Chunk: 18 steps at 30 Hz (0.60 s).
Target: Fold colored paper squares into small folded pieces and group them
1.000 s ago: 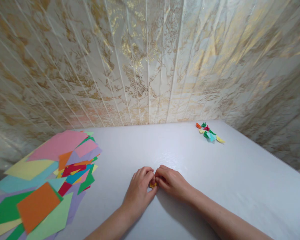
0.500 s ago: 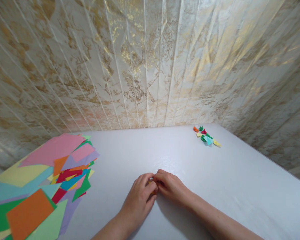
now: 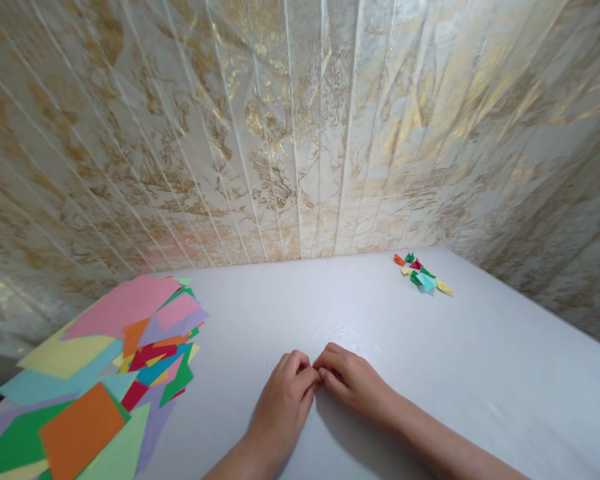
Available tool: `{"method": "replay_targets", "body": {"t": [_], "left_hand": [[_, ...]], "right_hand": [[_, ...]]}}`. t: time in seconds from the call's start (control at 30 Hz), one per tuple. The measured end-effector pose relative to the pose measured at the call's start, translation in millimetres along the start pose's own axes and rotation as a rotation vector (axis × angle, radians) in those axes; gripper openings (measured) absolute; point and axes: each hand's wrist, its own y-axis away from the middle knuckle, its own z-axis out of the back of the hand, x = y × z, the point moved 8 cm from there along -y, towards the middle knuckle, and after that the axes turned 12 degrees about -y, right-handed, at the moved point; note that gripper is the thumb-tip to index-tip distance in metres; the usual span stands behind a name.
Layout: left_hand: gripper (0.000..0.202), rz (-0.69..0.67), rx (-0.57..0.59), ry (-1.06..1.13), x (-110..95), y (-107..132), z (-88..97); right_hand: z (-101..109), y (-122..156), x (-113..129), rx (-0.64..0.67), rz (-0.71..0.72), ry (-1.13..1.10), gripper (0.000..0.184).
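My left hand [image 3: 287, 395] and my right hand [image 3: 353, 377] meet at the fingertips, low over the white table [image 3: 260, 313]. Both are closed in a pinch at the same spot. Their fingers now cover almost all of what they hold; half a second ago a small orange-yellow bit, likely paper, showed between the left fingers. Its shape cannot be made out.
Coloured paper sheets and scraps lie heaped on the left, among them an orange sheet [image 3: 83, 430] and a large pink sheet [image 3: 125, 307]. Several small folded paper pieces [image 3: 427, 283] lie at the far right. Behind the table hangs a gold-patterned curtain [image 3: 300, 133].
The view has shifted slightly to the left. My fingers have drawn closer together, and the orange-yellow bit seen earlier is now hidden. Papers on the table lie as before.
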Motion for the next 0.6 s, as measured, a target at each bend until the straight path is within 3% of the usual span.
{"method": "replay_targets", "body": {"t": [0.37, 0.6], "left_hand": [[0.016, 0.073, -0.093, 0.056, 9.8, -1.1, 0.2], [0.018, 0.105, -0.081, 0.071, 7.9, -2.3, -0.6]], "right_hand": [[2.5, 2.2, 0.4, -0.077, -0.064, 0.024, 0.016], [-1.0, 3.4, -3.8, -0.094, -0.087, 0.128, 0.012]]}}
